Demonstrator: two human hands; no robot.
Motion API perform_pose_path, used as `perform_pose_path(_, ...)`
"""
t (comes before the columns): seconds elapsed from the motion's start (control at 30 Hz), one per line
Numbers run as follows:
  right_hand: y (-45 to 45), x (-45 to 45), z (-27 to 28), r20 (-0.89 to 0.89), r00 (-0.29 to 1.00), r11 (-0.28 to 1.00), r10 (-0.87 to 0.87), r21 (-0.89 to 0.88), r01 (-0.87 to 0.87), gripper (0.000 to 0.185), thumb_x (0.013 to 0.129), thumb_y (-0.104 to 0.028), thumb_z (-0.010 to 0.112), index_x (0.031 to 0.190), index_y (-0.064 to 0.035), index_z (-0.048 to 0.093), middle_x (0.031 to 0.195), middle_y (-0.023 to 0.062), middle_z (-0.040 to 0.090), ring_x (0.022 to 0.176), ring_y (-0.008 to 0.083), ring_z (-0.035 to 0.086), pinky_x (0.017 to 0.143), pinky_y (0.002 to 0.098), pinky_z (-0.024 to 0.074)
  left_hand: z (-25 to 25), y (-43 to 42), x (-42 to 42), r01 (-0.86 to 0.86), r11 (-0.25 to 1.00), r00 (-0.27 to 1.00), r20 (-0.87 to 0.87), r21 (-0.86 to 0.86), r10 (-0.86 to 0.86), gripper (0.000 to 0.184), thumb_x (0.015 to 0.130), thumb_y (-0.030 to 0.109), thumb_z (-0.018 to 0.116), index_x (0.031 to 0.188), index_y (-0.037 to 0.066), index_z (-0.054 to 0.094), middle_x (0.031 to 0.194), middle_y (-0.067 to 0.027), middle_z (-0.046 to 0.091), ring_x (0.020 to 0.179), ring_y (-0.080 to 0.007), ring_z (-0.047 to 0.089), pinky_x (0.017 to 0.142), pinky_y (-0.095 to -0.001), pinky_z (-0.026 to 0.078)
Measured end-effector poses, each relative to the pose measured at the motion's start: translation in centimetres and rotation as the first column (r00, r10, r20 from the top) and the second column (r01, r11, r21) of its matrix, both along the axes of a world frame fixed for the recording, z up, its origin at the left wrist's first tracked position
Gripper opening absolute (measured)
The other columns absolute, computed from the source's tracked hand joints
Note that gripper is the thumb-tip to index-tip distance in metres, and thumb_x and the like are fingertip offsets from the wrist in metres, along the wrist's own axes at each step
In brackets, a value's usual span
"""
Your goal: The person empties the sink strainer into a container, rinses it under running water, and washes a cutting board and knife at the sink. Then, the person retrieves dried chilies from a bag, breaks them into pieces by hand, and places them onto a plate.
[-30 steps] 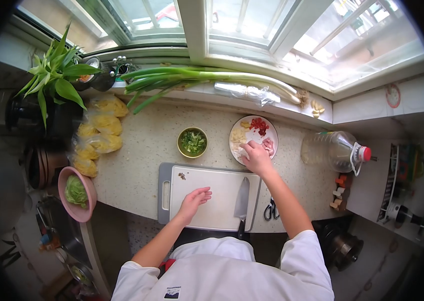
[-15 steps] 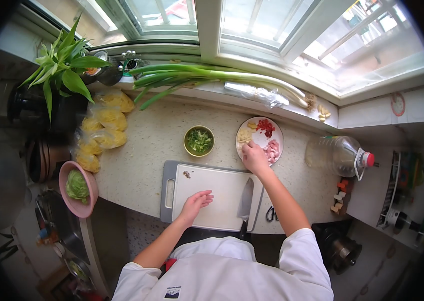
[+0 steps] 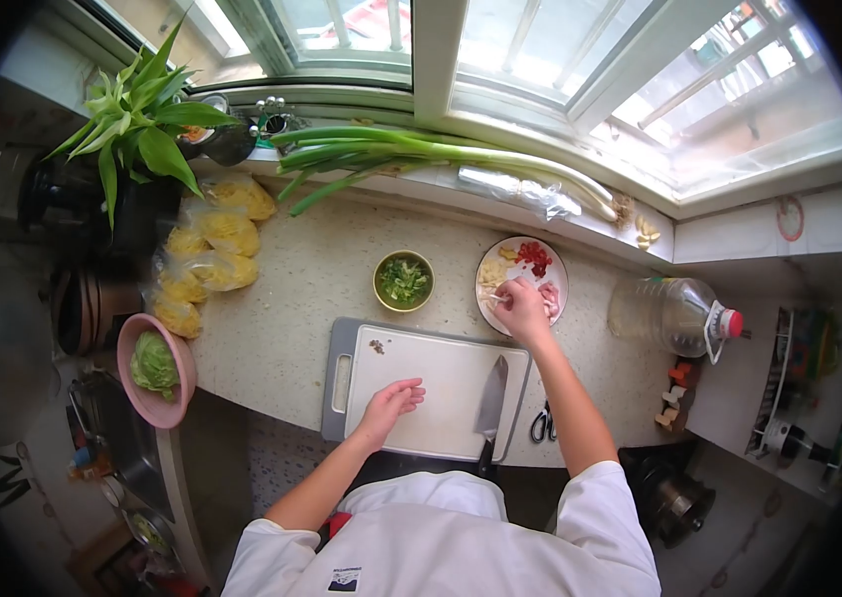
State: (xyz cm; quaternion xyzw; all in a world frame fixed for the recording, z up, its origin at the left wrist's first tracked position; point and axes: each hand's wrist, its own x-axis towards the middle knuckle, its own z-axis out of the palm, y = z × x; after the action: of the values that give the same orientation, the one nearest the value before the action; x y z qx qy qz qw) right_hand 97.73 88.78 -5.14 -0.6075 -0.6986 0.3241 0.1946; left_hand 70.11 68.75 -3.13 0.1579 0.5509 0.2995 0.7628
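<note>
My right hand (image 3: 522, 310) is over the near part of a white plate (image 3: 485, 316), fingers drawn together in a pinch; what they hold is too small to name. On the plate lie chopped red pepper (image 3: 535, 259), pale minced pieces (image 3: 491, 273) and pink meat pieces (image 3: 550, 295), partly hidden by the hand. My left hand (image 3: 394, 406) hovers over the white cutting board (image 3: 441, 383), palm turned inward, fingers stretched out and holding nothing. A kitchen knife (image 3: 491, 398) rests on the board's right side. Small brown bits (image 3: 377, 346) sit near its upper left corner.
A bowl of chopped greens (image 3: 404, 281) stands left of the plate. Scissors (image 3: 541, 426) lie right of the board, and a large plastic jug (image 3: 669, 313) lies farther right. Leeks (image 3: 441, 151) stretch along the sill. At left are bagged yellow food (image 3: 227, 234) and a pink bowl (image 3: 180, 403) with cabbage.
My right hand has shifted right across the plate, from the pale minced pieces toward the pink meat. The left hand stays over the board. The whole view has shifted slightly.
</note>
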Motion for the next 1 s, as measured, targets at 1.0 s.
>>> perform_pose_path(1.0, 0.9, 0.4, 0.4, -0.003, 0.994, 0.992, 0.112, 0.055, -0.111, 0.015, 0.082, 0.001, 0.064, 0.094, -0.0040, 0.072, 0.091, 0.0130, 0.065, 0.083, 0.0316, 0.067, 0.075, 0.0381, 0.0538, -0.2, 0.0, -1.8, -0.033, 0.999, 0.999, -0.006, 0.001, 0.033, 0.038, 0.107, 0.021, 0.045, 0.138, 0.001, 0.056, 0.124, -0.0121, 0.067, 0.114, -0.0189, 0.064, 0.102, -0.0330, 0.050)
